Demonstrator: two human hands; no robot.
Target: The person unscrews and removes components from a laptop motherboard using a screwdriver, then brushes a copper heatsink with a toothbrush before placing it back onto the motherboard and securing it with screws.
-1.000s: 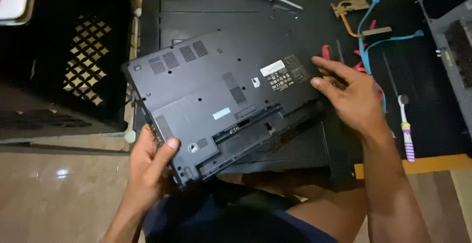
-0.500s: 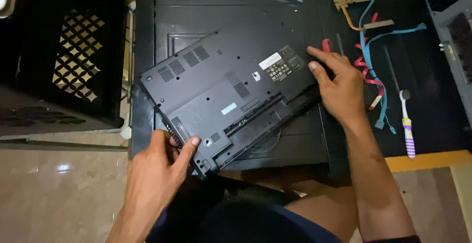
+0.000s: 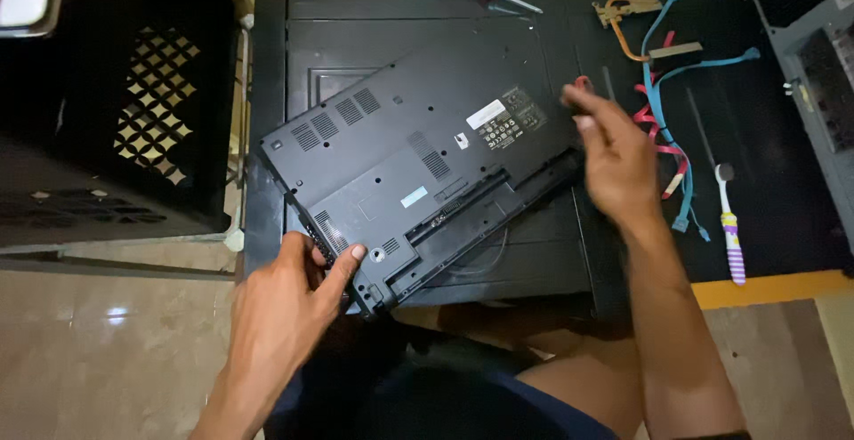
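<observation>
Laptop base (image 3: 418, 169): matte black plastic, vented, rectangular, tilted on dark surface (image 3: 801, 226). Left hand (image 3: 285, 315) clasped its near corner; right hand (image 3: 614, 160) hovered, grip released.

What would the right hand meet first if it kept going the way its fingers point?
Probably the red cable by the laptop's far right corner; the right hand points up-left there, though blur leaves depth unclear.

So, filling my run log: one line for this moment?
left hand: grips laptop corner | right hand: open at its far edge | laptop: underside up
</observation>
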